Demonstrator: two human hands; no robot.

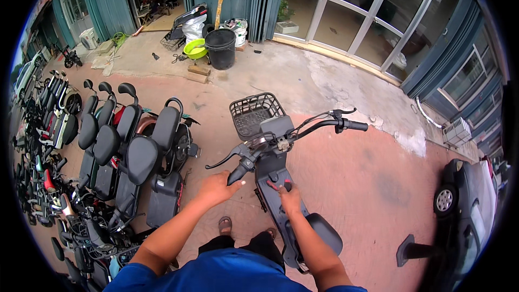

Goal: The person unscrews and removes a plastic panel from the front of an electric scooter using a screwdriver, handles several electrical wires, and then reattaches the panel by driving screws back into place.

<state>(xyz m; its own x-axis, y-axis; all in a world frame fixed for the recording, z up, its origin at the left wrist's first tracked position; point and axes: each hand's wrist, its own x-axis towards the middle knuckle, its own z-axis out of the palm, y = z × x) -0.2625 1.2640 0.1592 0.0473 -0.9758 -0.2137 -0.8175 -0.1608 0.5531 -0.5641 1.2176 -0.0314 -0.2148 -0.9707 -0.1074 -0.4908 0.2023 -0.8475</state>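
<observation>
An electric scooter (pixel 265 170) with a dark body stands in front of me, slightly to my right. My left hand (pixel 217 188) is closed around its left handlebar grip (pixel 236 175), just behind the brake lever (pixel 221 158). Over the scooter's deck, my right hand (pixel 291 199) is closed on a small dark object (pixel 287 185), mostly covered by the fingers. Beside those fingers shows a small red piece (pixel 272 185); whether it belongs to the held object is unclear. The right handlebar grip (pixel 356 125) is untouched. A black wire basket (pixel 257 114) sits at the scooter's front.
Several parked scooters (pixel 130 140) crowd the left side. Ahead, a black bucket (pixel 220 54), a lime-green basin (pixel 195 50) and a broom (pixel 221 0) stand by the shopfront. A dark car (pixel 462 205) and a black post (pixel 413 251) are at right.
</observation>
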